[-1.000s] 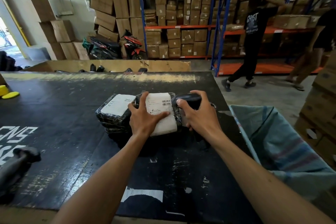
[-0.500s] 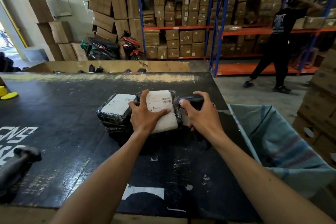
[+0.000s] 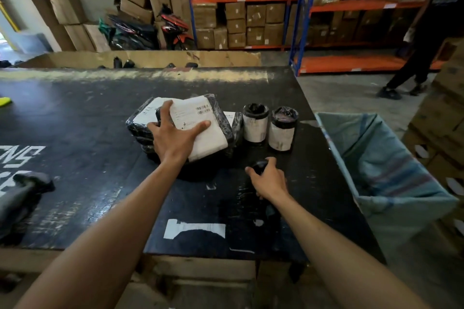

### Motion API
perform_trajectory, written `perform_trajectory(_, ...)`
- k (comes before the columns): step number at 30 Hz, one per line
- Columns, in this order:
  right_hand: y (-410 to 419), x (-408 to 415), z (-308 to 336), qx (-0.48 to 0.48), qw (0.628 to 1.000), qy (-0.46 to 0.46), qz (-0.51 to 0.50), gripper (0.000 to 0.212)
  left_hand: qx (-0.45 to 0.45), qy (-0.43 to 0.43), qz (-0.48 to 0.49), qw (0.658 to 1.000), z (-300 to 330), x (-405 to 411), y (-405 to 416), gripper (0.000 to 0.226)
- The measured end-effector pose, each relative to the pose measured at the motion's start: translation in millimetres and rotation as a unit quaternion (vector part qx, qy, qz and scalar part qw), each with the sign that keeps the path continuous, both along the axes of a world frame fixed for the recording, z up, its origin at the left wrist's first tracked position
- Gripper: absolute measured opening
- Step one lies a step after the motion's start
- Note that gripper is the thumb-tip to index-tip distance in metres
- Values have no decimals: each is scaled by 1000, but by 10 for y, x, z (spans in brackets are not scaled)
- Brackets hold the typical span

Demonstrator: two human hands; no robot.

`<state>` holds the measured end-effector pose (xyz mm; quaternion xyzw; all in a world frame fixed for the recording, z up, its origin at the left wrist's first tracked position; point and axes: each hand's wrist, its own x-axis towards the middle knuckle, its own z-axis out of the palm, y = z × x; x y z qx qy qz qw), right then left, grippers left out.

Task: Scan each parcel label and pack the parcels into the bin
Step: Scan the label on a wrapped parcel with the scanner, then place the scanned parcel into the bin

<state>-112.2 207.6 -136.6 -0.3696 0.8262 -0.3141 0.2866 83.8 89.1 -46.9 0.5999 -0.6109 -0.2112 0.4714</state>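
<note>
A black-wrapped parcel with a white barcode label (image 3: 200, 120) lies on a stack of similar parcels (image 3: 140, 128) mid-table. My left hand (image 3: 175, 138) grips its near-left side, thumb stretched across the label. Two small upright cylindrical parcels (image 3: 255, 124) (image 3: 282, 129) with white labels stand just right of the stack. Nearer to me, my right hand (image 3: 270, 179) holds the black scanner (image 3: 259, 165) low over the table. The blue woven bin (image 3: 381, 158) hangs open off the table's right edge.
The black table (image 3: 88, 133) carries a dark bundle (image 3: 22, 193) at its near left and a yellow item (image 3: 5, 101) at far left. A cardboard trough (image 3: 150, 59) runs behind. A person (image 3: 426, 32) walks by the racks; boxes (image 3: 447, 120) stand right.
My right hand drew the scanner back from the parcel toward me, uncovering the two cylindrical parcels. My left hand stays on the labelled parcel. The person in the aisle moved right.
</note>
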Motion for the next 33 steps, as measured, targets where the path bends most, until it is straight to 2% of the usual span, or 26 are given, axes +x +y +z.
perform_trajectory(5, -33, -33, -104, 25, 1000, -12, 6, 76, -7, 10, -34, 999, 20, -103, 23, 95)
perform_trajectory(9, -10, -213, 89, 97, 994, 35, 41, 99, -17, 17, -78, 997, 74, -370, 16, 94)
perform_trajectory(10, 14, -296, 180, 84, 994, 51, 37, 101, -20, 23, -86, 996, 94, -462, 13, 93)
perform_trajectory(12, 70, -525, 380, -14, 998, 57, 13, 92, -28, 31, -105, 994, 140, -678, 2, 92)
perform_trajectory(15, 116, -1000, 675, -213, 977, -8, -22, 65, -33, 40, -146, 988, 213, -1108, 14, 94)
perform_trajectory(17, 103, -1352, 839, -270, 962, -35, -19, 64, -29, 43, -174, 983, 237, -1475, 26, 95)
perform_trajectory(22, 93, -2162, 965, -294, 952, -52, 67, 71, -3, 68, -246, 967, 197, -2537, 82, 93)
perform_trajectory(25, 104, -2699, 913, -283, 955, -29, 86, 75, 30, 90, -271, 958, 135, -3168, 128, 72)
perform_trajectory(28, 94, -3244, 722, -285, 954, -64, 63, 85, 66, 68, -294, 951, 0, -3780, 129, 55)
perform_trajectory(33, 51, -4091, 95, -288, 949, -128, -12, 76, 160, 0, -369, 915, -438, -4509, 89, 76)
